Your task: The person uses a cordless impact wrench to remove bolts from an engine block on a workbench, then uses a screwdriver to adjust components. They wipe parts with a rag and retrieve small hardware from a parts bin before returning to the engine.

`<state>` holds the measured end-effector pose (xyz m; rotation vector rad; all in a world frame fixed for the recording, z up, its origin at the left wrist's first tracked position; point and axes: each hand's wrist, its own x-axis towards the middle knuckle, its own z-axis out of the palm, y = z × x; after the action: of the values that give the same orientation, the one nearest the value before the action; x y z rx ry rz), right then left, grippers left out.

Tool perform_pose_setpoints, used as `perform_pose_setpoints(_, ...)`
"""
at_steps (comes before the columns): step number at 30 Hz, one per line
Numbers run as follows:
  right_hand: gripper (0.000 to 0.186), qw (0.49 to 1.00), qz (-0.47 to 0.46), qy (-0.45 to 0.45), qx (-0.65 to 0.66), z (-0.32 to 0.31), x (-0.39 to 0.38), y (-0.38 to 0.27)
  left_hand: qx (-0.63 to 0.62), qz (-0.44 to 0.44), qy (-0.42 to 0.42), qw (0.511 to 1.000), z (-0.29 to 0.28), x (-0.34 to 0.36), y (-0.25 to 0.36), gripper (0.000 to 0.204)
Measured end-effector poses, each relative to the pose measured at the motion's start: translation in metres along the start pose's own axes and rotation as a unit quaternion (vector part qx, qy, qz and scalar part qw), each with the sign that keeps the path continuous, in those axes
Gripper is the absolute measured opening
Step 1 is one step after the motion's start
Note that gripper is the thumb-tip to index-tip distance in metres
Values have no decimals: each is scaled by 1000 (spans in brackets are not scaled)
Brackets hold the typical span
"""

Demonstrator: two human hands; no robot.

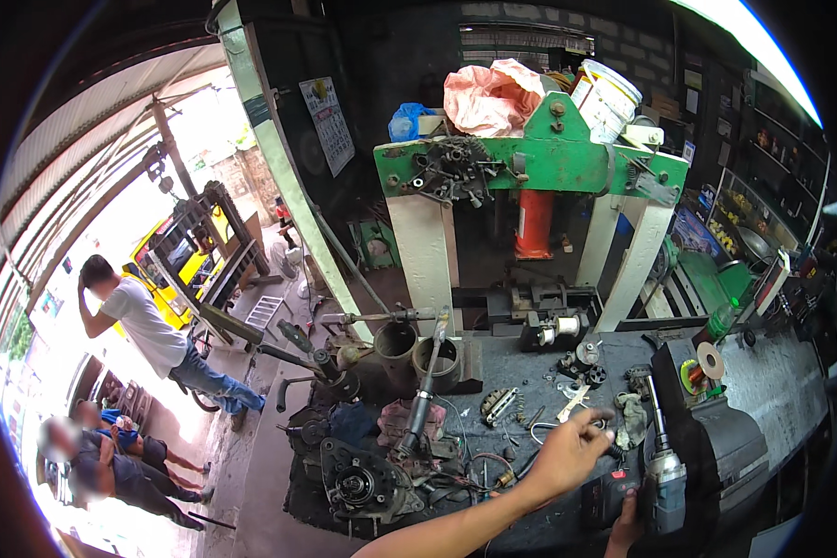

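My left hand (pixel 567 456) reaches over the bench from the lower edge, fingers bent together. Whatever they pinch, if anything, is too small to make out. At the lower right, my right hand (pixel 626 528) is closed around the handle of a cordless impact wrench (pixel 667 493), mostly hidden. The wrench has a grey-blue body, a long shaft pointing away from me, and a red-and-black battery (pixel 612 493). Beyond my left hand lie a crumpled grey-green rag (pixel 631 420) and a pale metal piece (pixel 572 403). A dirty round motor housing (pixel 355 482) sits left of my left forearm.
A green-beamed press (pixel 474 166) with a red cylinder (pixel 534 225) rises behind the bench. Metal cups (pixel 437 365), a bar-like tool (pixel 423 409) and loose parts crowd the bench. A dark box-shaped housing (pixel 739 432) stands right. One person (pixel 149 321) stands left; others sit nearby.
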<state>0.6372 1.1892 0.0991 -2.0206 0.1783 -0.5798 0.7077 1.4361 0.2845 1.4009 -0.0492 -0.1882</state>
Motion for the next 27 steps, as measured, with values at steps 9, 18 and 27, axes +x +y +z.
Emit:
perform_pose_setpoints(9, 45, 997, 58, -1, 52, 0, -1, -14, 140, -7, -79, 987, -7, -90, -29, 38)
perform_pose_setpoints(18, 44, 987, -40, 19, 157, -7, 0, -45, 163, -87, -131, 974, -28, -157, -54, 37)
perform_pose_setpoints(27, 69, 964, 151, 148, 162, -53, -202, -15, 105, -217, -175, 954, -79, -250, -87, 37)
